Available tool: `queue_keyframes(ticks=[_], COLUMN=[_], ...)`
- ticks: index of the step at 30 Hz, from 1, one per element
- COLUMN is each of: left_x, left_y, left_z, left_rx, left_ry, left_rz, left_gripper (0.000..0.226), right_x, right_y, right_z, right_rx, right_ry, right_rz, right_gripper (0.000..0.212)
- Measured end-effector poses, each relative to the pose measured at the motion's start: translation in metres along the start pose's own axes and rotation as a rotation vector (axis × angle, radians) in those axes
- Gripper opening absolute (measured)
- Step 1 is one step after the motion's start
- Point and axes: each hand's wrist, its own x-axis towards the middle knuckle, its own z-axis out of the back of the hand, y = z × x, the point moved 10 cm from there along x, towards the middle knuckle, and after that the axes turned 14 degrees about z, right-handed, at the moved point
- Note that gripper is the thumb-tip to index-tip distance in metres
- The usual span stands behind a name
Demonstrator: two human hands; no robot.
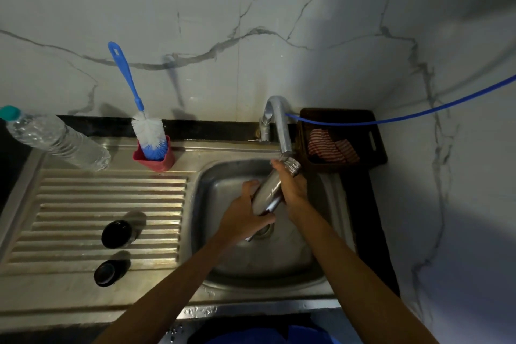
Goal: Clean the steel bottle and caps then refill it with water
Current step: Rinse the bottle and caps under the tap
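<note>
My left hand [242, 216] and right hand [290, 184] both grip the steel bottle [269, 190], tilted, mouth beneath the tap [280, 123] just above them.

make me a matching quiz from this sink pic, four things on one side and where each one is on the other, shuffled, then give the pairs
Things:
1. steel bottle
2. bottle brush
3. two black caps
4. striped cloth

Places:
A. lying on the ribbed drainboard
B. inside the dark basket to the right of the tap
C. standing in the red holder behind the drainboard
D. held over the sink basin in the left hand and right hand, mouth up at the spout

Pairs: 1-D, 2-C, 3-A, 4-B
</note>
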Motion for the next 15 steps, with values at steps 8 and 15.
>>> queue_keyframes(ticks=[8,15], left_x=[-0.001,0.006], left_y=[0.02,0.016], left_z=[0.003,-0.011], left_rx=[-0.29,-0.174], left_ry=[0.234,0.144], left_rz=[0.194,0.158], left_gripper=[0.079,0.083], right_x=[-0.01,-0.004], right_y=[0.012,0.025], right_z=[-0.033,-0.024], right_rx=[0.151,0.014], right_ry=[0.235,0.24], right_rz=[-0.008,0.132], right_gripper=[0.071,0.052])
